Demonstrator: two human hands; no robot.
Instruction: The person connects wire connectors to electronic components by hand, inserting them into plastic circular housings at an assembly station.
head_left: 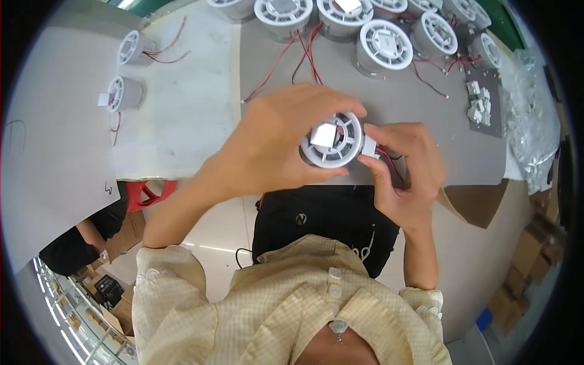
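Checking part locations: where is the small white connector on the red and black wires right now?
In the head view, just right of centre, the white connector is pinched by the right hand against the round white fan held in the left hand.

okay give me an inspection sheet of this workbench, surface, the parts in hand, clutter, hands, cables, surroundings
Surface: grey mat beside a white sheet.
Job's things: round white fan unit held up; small white connector at its side.
Clutter: row of fan units at the far edge; two more on the white sheet; white connectors on a dark plate; clear bags.
Hands: left hand grips the unit; right hand pinches the connector.
Cables: red and black leads on the mat.
Surroundings: cardboard boxes; another person's sleeve.
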